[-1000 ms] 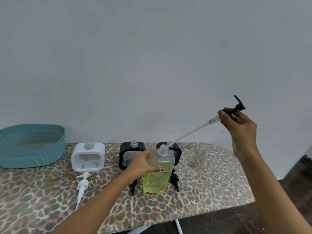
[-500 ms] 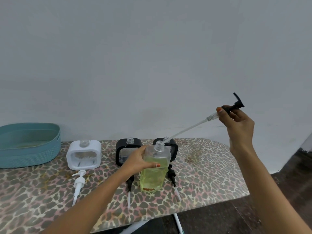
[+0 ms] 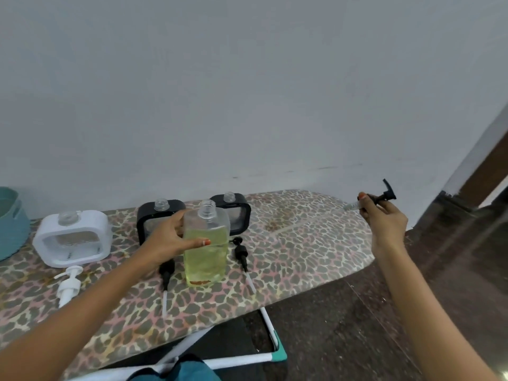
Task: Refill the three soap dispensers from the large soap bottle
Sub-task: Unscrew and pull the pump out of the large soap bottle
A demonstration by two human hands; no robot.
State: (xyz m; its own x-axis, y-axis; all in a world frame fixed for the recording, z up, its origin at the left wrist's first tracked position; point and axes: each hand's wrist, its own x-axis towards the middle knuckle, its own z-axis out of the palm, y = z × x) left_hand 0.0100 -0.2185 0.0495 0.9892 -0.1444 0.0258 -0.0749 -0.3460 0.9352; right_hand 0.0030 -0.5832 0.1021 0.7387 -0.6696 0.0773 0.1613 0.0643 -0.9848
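Observation:
The large clear soap bottle (image 3: 206,248), half full of yellow-green soap, stands upright on the leopard-print board (image 3: 302,243) with its neck uncapped. My left hand (image 3: 171,240) grips its side. My right hand (image 3: 383,218) holds the bottle's black pump (image 3: 384,195) in the air over the board's right end, its clear tube blurred and slanting down to the left. Behind the bottle stand a white dispenser (image 3: 72,237) and two black dispensers (image 3: 156,218) (image 3: 236,213), all with bare necks.
A white pump (image 3: 67,284) and two black pumps (image 3: 166,273) (image 3: 242,253) lie on the board in front of the dispensers. A teal basket (image 3: 12,224) sits at the far left. The wall runs close behind. Dark floor lies to the right, board legs below.
My right hand has drawn the pump's tube fully out of the large bottle and moved it right and lower. My left hand keeps its grip on the bottle.

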